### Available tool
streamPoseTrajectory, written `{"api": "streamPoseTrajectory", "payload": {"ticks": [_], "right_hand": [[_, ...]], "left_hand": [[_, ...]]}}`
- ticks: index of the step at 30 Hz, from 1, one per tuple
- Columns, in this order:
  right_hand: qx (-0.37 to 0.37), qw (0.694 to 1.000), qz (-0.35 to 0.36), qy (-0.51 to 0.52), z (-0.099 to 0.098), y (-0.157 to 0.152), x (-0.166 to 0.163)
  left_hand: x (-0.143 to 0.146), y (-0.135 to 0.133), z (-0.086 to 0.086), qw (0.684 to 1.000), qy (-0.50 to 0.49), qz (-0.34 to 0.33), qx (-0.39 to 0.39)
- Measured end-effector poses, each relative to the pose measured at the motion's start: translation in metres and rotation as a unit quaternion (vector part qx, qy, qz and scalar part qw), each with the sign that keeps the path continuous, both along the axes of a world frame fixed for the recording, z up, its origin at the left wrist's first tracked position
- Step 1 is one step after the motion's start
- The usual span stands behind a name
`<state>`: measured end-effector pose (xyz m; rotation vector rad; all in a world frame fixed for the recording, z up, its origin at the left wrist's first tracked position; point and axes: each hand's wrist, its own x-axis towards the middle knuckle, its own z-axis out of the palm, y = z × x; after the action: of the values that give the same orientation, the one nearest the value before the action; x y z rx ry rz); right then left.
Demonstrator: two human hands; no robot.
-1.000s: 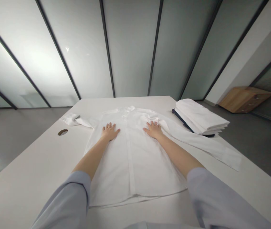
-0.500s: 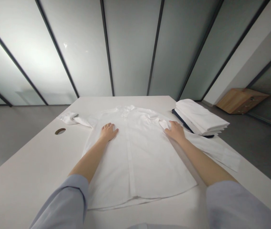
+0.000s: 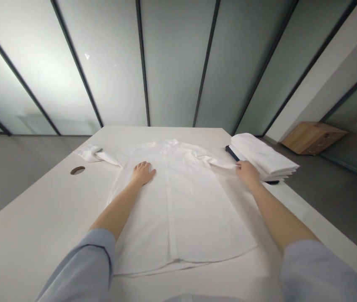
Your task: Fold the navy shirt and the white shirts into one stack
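Observation:
A white long-sleeved shirt [image 3: 194, 209] lies spread front up on the table, its collar away from me and its hem towards me. My left hand [image 3: 143, 173] rests flat on the left side of the shirt's chest, fingers out. Over to the right, my right hand [image 3: 247, 173] has its fingers closed on the right sleeve [image 3: 221, 161], which stretches out sideways from the shoulder. The rest of that sleeve is hidden behind the hand. At the far left, the other sleeve [image 3: 92, 154] lies bent and crumpled.
A stack of folded white cloth [image 3: 263, 155] sits at the table's right edge on something dark [image 3: 231, 152]. A round hole [image 3: 77, 170] is cut in the white table [image 3: 55, 214] at left. Beyond stand frosted glass panels [image 3: 172, 63] and a wooden cabinet [image 3: 312, 137].
My right hand has moved right from the shirt's side and now grips the sleeve. The sleeve, which had trailed towards the right edge, is drawn out sideways. My left hand has stayed put.

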<state>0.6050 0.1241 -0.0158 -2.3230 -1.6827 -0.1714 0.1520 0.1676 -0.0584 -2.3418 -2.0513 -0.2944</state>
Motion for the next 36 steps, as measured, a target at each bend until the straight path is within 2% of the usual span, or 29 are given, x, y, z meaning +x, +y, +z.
{"api": "streamPoseTrajectory", "payload": {"ticks": [2,4,6,8,10,11,13,15,17,19,21,23,25,27,29,33,36], "right_hand": [[0.131,0.991,-0.004,0.005,0.025,0.022,-0.014],[0.235,0.971,0.037,0.011,0.050,0.042,-0.041],[0.270,0.955,0.120,0.015,0.066,0.053,-0.080],[0.217,0.935,0.280,0.010,0.067,0.052,-0.125],[0.125,0.878,0.462,-0.009,0.055,0.040,-0.164],[0.099,0.850,0.517,-0.013,0.045,0.032,-0.179],[0.067,0.833,0.549,-0.007,0.024,0.016,-0.196],[0.047,0.850,0.524,0.001,0.005,0.005,-0.195],[0.046,0.888,0.458,0.011,-0.009,0.004,-0.181],[0.071,0.934,0.349,0.032,-0.018,0.012,-0.159],[0.095,0.972,0.204,0.064,-0.023,0.025,-0.135],[0.072,0.990,0.067,0.100,-0.025,0.039,-0.114],[0.006,0.992,-0.008,0.128,-0.026,0.052,-0.097],[-0.052,0.988,-0.024,0.145,-0.028,0.062,-0.086],[-0.078,0.983,-0.020,0.162,-0.031,0.069,-0.080],[-0.018,0.958,-0.009,0.285,-0.032,0.077,-0.072],[0.054,0.935,-0.020,0.349,-0.020,0.079,-0.057]], "left_hand": [[0.000,-0.001,0.001,1.000,-0.001,-0.002,0.002],[0.000,-0.002,0.001,1.000,-0.006,0.002,0.002],[-0.001,-0.002,0.001,1.000,-0.013,0.007,0.000],[-0.002,-0.002,0.001,1.000,-0.016,0.007,-0.005],[-0.002,-0.001,0.001,1.000,-0.017,0.005,-0.010],[-0.002,-0.001,0.001,1.000,-0.017,0.005,-0.011],[-0.002,-0.001,0.001,1.000,-0.018,0.004,-0.012],[-0.002,-0.001,0.000,1.000,-0.018,0.004,-0.011],[-0.002,0.000,-0.001,1.000,-0.019,0.002,-0.010],[-0.003,0.001,-0.001,1.000,-0.019,0.000,-0.008],[-0.003,0.002,-0.002,1.000,-0.018,-0.001,-0.007],[-0.003,0.002,-0.001,1.000,-0.016,-0.002,-0.004],[-0.003,0.001,-0.001,1.000,-0.015,-0.004,-0.002],[-0.003,0.000,0.000,1.000,-0.015,-0.004,0.000],[-0.004,0.000,0.000,1.000,-0.015,-0.003,0.000],[-0.004,0.000,0.000,1.000,-0.018,-0.001,-0.007],[-0.003,0.000,0.000,1.000,-0.018,-0.001,-0.007]]}}
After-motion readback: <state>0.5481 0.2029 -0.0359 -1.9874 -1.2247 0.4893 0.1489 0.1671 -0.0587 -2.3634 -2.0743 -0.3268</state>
